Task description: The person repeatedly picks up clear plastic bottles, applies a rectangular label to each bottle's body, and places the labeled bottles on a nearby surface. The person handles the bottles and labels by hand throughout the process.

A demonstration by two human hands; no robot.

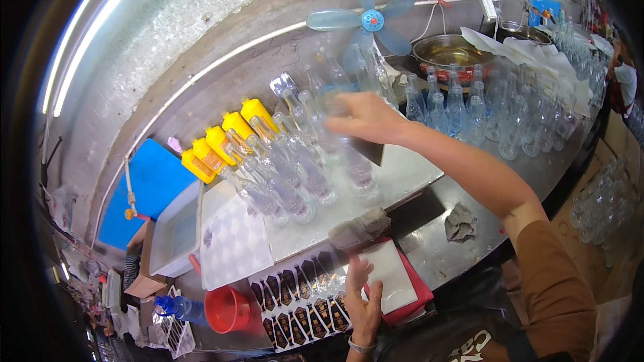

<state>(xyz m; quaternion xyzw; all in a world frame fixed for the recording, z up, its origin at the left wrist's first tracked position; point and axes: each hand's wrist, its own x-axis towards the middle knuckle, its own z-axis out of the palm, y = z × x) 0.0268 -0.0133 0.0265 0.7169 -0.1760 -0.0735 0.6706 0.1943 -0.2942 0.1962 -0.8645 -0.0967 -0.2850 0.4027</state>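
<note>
My right hand (367,118) reaches across the worktop among the clear glass bottles, its fingers smeared by motion. Just below it shows a dark flat piece (369,150); whether the hand holds it I cannot tell. Under that stands a clear bottle (360,175), its upper part blurred. To its left, several more clear bottles (290,202) stand in rows on a pale board (305,236). My left hand (365,298) hovers with fingers apart and nothing visible in it, between a sheet of black labels (295,307) and a white pad (389,275) on a red cloth (419,295).
Crumpled grey cloth (360,228) lies at the board's front edge, with crumpled paper (461,222) farther right. Yellow containers (216,142) line the wall. A red bucket (227,310) stands front left. More bottles (456,107), a fan (371,20) and a metal basin (451,53) are behind.
</note>
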